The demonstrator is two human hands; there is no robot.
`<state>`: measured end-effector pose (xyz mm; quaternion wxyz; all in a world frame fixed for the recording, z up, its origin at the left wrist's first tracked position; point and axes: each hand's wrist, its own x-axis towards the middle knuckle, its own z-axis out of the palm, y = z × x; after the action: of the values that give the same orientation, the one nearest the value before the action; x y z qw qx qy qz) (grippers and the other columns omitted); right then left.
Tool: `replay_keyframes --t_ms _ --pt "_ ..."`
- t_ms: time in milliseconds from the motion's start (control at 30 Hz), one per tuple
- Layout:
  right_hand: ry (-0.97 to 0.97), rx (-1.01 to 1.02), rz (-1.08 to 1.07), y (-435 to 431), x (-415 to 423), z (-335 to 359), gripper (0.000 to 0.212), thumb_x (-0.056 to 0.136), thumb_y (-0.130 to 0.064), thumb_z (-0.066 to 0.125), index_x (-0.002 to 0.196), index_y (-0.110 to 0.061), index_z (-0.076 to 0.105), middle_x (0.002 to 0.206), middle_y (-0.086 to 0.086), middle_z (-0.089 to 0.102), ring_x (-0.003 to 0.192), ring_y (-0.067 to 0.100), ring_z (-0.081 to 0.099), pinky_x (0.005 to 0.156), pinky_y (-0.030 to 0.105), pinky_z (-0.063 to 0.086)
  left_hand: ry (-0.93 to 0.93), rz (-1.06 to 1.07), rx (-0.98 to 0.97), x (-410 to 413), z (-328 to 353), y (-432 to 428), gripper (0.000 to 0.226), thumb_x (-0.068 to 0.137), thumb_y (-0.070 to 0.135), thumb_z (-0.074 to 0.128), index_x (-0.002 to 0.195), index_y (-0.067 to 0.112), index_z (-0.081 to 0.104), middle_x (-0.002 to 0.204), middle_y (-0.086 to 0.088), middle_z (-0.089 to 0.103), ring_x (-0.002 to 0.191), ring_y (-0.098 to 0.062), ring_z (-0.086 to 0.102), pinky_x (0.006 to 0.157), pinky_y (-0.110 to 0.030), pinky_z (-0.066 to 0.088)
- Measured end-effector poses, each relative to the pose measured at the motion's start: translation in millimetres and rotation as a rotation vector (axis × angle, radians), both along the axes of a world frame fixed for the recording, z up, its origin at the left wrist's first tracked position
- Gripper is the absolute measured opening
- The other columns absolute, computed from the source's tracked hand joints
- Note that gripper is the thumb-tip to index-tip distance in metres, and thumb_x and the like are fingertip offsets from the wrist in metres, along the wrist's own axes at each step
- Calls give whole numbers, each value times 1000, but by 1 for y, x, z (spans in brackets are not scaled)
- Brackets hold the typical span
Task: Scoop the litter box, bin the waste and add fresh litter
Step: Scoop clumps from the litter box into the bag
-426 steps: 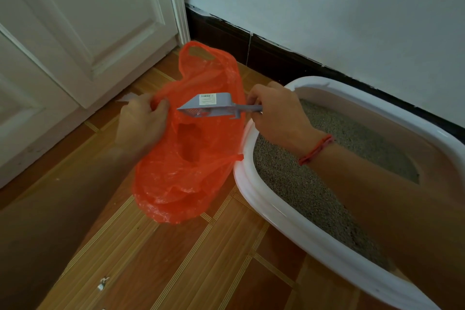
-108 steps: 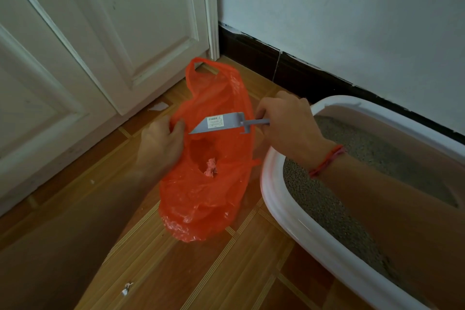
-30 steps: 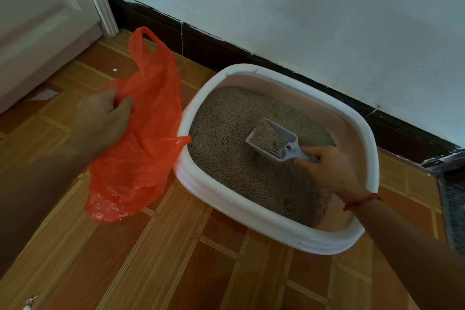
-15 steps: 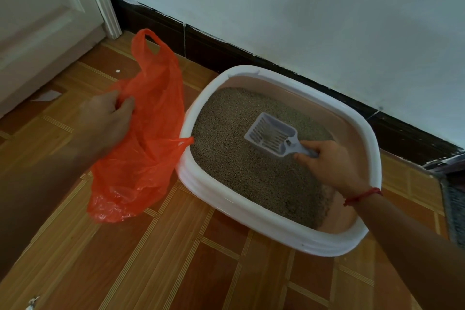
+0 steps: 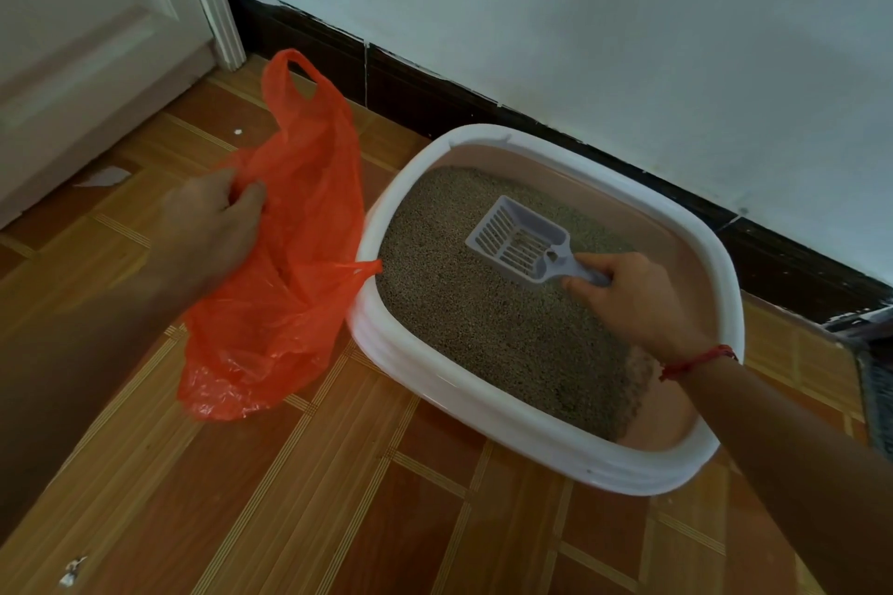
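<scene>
A white litter box [image 5: 507,420] with a pink inner wall stands on the floor by the wall, filled with grey-brown litter [image 5: 464,309]. My right hand [image 5: 633,300] grips the handle of a grey slotted scoop [image 5: 517,242], held just above the litter with its tray empty. To the left of the box slumps an orange plastic bag [image 5: 285,266]. My left hand [image 5: 212,222] grips the bag's upper edge. One bag handle touches the box's left rim.
The floor is wood-patterned tile [image 5: 338,498]. A white door [image 5: 87,44] stands at the upper left, a dark skirting board [image 5: 435,97] runs behind the box. Scraps of paper [image 5: 104,177] lie near the door. A dark mat edge [image 5: 877,391] shows at the far right.
The scoop, full of litter a second ago, has been lifted and is now empty. Before that it was held over the bag. The left hand keeps hold of the bag.
</scene>
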<state>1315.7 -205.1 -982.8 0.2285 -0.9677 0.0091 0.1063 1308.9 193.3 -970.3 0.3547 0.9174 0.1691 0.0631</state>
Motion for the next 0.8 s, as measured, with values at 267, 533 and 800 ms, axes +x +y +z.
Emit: replay_keyframes --t_ms 267,533,800 --pt "-17 -11 128 32 13 20 31 93 -36 61 123 -38 63 80 -7 71 52 11 61 53 25 55 -6 -1 -6 1 -1 2 36 102 32 47 84 5 62 74 -10 61 66 -24 56 56 -32 41" --pt "-95 -93 394 113 43 57 29 99 -31 49 125 -35 62 72 -5 65 54 13 57 52 25 50 -24 51 30 4 0 6 33 101 27 47 83 5 62 69 2 53 62 -6 46 54 -24 31" --pt "-175 -328 569 196 58 52 23 92 -22 51 111 -18 64 82 -1 60 75 19 61 72 35 55 -65 190 -76 -5 2 25 32 103 30 45 91 8 64 75 5 56 68 -8 50 68 -31 34"
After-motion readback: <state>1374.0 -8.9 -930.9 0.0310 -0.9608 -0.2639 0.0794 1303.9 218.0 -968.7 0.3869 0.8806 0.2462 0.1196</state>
